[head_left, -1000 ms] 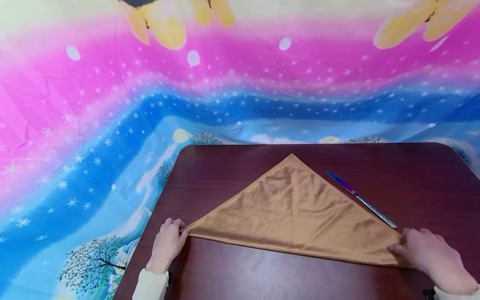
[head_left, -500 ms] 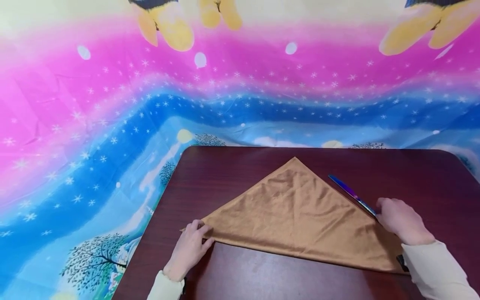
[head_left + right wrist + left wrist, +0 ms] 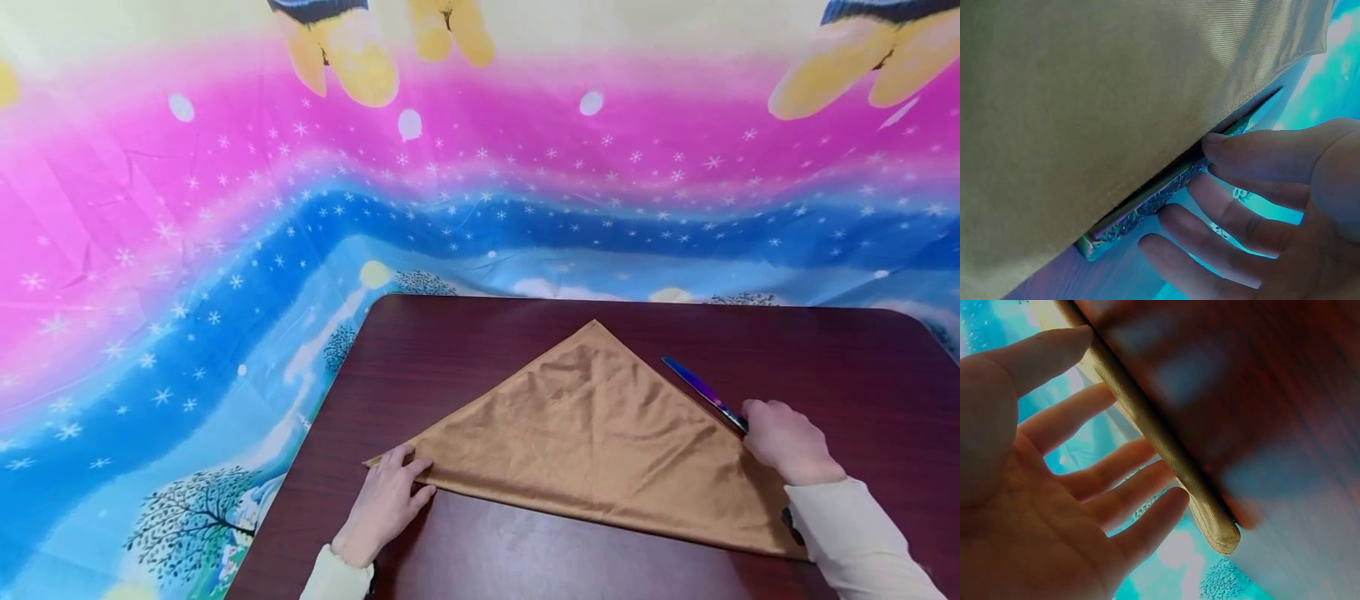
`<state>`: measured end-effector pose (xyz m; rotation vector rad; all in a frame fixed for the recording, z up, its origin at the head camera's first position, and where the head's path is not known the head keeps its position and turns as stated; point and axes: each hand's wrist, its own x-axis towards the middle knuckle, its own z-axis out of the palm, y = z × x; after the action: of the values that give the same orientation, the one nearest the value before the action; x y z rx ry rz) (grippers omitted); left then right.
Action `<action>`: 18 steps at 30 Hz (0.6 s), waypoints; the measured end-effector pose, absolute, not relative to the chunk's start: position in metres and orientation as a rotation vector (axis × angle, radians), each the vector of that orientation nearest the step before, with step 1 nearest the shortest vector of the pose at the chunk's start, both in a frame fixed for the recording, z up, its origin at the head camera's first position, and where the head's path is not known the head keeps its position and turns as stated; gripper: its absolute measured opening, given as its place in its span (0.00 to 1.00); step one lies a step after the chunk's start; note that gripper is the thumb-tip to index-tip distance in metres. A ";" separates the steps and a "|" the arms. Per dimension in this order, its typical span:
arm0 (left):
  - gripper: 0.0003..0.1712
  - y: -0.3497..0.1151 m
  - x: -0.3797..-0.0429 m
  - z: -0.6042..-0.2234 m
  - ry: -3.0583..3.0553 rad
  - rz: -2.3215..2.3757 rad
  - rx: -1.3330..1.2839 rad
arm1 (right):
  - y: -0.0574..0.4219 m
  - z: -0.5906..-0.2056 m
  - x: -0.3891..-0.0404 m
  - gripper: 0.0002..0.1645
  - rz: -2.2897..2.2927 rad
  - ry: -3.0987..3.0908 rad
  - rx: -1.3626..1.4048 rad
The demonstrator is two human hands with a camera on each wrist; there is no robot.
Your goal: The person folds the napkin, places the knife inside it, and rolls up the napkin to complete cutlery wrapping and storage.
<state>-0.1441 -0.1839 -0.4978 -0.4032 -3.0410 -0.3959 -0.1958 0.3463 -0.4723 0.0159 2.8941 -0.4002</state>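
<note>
A golden-brown cloth napkin (image 3: 585,433), folded into a triangle, lies on the table with its peak pointing to the far side. My left hand (image 3: 386,504) rests on its left corner, fingers spread and fairly straight; in the left wrist view the fingertips meet the napkin's folded edge (image 3: 1147,425). Along the napkin's right slanted side lies a table knife (image 3: 697,383) with a shiny blue-purple blade. My right hand (image 3: 787,442) pinches it between thumb and fingers, covering the handle in the head view. The right wrist view shows the patterned handle (image 3: 1141,215) beside the napkin.
The dark red-brown table (image 3: 525,546) has rounded far corners. Behind it and to the left hangs a colourful printed cloth (image 3: 480,217) with snowflakes and trees.
My right hand has left the napkin's right corner, moved up and inward, and taken hold of the knife. My left hand has slid slightly inward from the left corner's tip, its fingers spreading.
</note>
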 end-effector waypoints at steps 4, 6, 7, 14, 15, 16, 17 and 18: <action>0.19 -0.184 -0.144 -0.498 -3.043 -0.401 -0.392 | 0.346 -0.471 -0.196 0.06 -0.378 2.897 0.011; 0.20 -0.184 -0.144 -0.498 -3.039 -0.409 -0.396 | 0.346 -0.471 -0.196 0.06 -0.361 2.900 0.006; 0.20 -0.184 -0.144 -0.498 -3.036 -0.411 -0.399 | 0.346 -0.470 -0.196 0.06 -0.351 2.901 0.000; 0.21 -0.186 -0.144 -0.499 -3.022 -0.414 -0.419 | 0.347 -0.471 -0.198 0.09 -0.313 2.896 -0.041; 0.21 -0.186 -0.144 -0.499 -3.022 -0.418 -0.420 | 0.347 -0.471 -0.198 0.08 -0.311 2.895 -0.046; 0.21 -0.186 -0.143 -0.499 -3.026 -0.425 -0.416 | 0.347 -0.471 -0.198 0.07 -0.307 2.898 -0.049; 0.21 -0.186 -0.143 -0.499 -3.029 -0.432 -0.418 | 0.347 -0.472 -0.198 0.06 -0.304 2.901 -0.055; 0.21 -0.186 -0.143 -0.499 -3.032 -0.439 -0.422 | 0.347 -0.472 -0.198 0.05 -0.300 2.906 -0.061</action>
<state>-0.1431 -0.1858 -0.4986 -0.4217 -3.0321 -0.4394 -0.1977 0.3471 -0.4724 -0.0614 2.9058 -0.2998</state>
